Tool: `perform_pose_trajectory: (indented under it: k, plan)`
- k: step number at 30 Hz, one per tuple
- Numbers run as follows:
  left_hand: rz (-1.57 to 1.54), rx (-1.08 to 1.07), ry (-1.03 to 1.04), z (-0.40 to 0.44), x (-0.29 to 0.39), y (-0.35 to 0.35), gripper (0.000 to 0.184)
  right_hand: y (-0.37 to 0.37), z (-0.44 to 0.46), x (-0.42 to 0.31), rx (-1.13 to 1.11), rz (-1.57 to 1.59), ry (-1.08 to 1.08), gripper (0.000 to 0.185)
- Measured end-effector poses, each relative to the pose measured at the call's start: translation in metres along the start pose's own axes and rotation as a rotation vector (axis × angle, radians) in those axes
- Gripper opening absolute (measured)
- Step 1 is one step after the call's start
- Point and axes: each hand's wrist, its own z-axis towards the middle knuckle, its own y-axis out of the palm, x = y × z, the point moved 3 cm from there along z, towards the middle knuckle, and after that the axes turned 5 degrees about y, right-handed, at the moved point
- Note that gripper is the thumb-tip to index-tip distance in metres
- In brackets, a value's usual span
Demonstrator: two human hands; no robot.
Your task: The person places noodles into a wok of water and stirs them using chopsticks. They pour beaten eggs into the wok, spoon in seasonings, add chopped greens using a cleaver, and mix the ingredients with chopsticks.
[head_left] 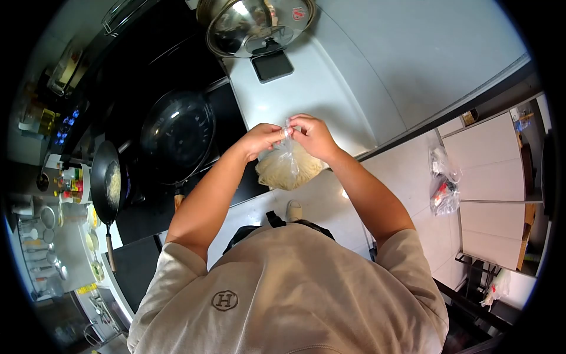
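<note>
A clear plastic bag (287,167) filled with pale, yellowish noodle-like food hangs in front of me at the counter's edge. My left hand (263,139) pinches the gathered neck of the bag from the left. From the other side, my right hand (312,135) grips the same twisted neck, its fingers close against those of the left. The bag's top is bunched between the fingertips, and whether it is knotted I cannot tell. Below the hands, the full part of the bag bulges out.
A dark wok (178,137) sits on the black stove left of my arms. Farther left, a smaller pan (107,183) holds pale food. A large lidded pot (259,26) and a black flat device (272,66) stand on the white counter (259,100). Plastic bags (444,197) lie by the right cabinets.
</note>
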Motion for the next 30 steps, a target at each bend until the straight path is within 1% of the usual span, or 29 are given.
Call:
perform_pose_trajectory:
  k: [2, 5, 7, 8, 9, 11, 13, 14, 16, 17, 18, 19, 21, 24, 25, 27, 29, 30]
  plan:
    - [-0.017, 0.047, -0.047, -0.002, 0.002, 0.007, 0.038, 0.006, -0.006, 0.013, 0.0, 0.169, 0.191, 0.014]
    - [0.163, -0.004, -0.009, -0.004, 0.013, 0.007, 0.027, -0.001, -0.006, 0.01, -0.031, 0.647, 0.442, 0.015]
    - [0.304, 0.138, 0.163, 0.002, 0.023, 0.001, 0.023, -0.02, -0.003, -0.004, -0.081, 0.679, 0.465, 0.013]
    - [0.318, 0.193, 0.225, 0.006, 0.03, -0.003, 0.026, -0.031, -0.001, -0.011, -0.107, 0.695, 0.476, 0.013]
    - [0.305, 0.28, 0.253, 0.006, 0.043, -0.003, 0.024, -0.043, 0.002, -0.019, -0.076, 0.7, 0.455, 0.012]
    - [0.042, 0.424, 0.213, 0.013, 0.06, -0.009, 0.022, -0.066, 0.008, -0.029, -0.014, 0.705, 0.413, 0.01]
    - [-0.208, 0.591, 0.279, 0.027, 0.061, -0.024, 0.022, -0.091, 0.01, -0.021, 0.082, 0.45, 0.268, 0.011]
    - [-0.229, 0.664, 0.24, 0.043, 0.048, -0.041, 0.023, -0.1, 0.009, -0.018, 0.126, 0.32, 0.192, 0.012]
    - [-0.156, 0.749, 0.193, 0.07, 0.017, -0.048, 0.023, -0.096, 0.003, 0.019, 0.153, 0.224, 0.191, 0.012]
    - [-0.118, 0.789, 0.174, 0.079, 0.013, -0.049, 0.023, -0.096, 0.003, 0.032, 0.171, 0.174, 0.187, 0.013]
    - [-0.131, 0.761, 0.047, 0.08, 0.011, -0.04, 0.025, -0.095, -0.004, 0.033, 0.177, -0.001, 0.29, 0.011]
    - [-0.141, 0.684, -0.033, 0.092, -0.007, -0.037, 0.03, -0.09, -0.014, 0.049, 0.181, -0.118, 0.324, 0.012]
    - [-0.02, 0.496, -0.083, 0.091, -0.026, -0.023, 0.041, -0.076, -0.029, 0.091, 0.186, -0.347, 0.375, 0.02]
    - [0.071, 0.499, -0.032, 0.06, -0.021, -0.024, 0.043, -0.066, -0.038, 0.082, 0.307, -0.294, 0.352, 0.03]
    - [0.09, 0.413, -0.019, 0.054, -0.021, -0.028, 0.044, -0.062, -0.035, 0.072, 0.377, -0.376, 0.238, 0.032]
    - [-0.007, 0.339, 0.093, 0.031, -0.017, -0.034, 0.038, -0.047, -0.012, 0.042, 0.493, -0.504, -0.044, 0.034]
    - [-0.055, 0.355, 0.223, -0.005, -0.003, -0.041, 0.031, -0.023, 0.017, 0.012, 0.381, -0.4, -0.16, 0.029]
    - [-0.088, 0.399, 0.281, -0.026, 0.004, -0.045, 0.031, -0.007, 0.03, 0.004, 0.333, -0.354, -0.212, 0.021]
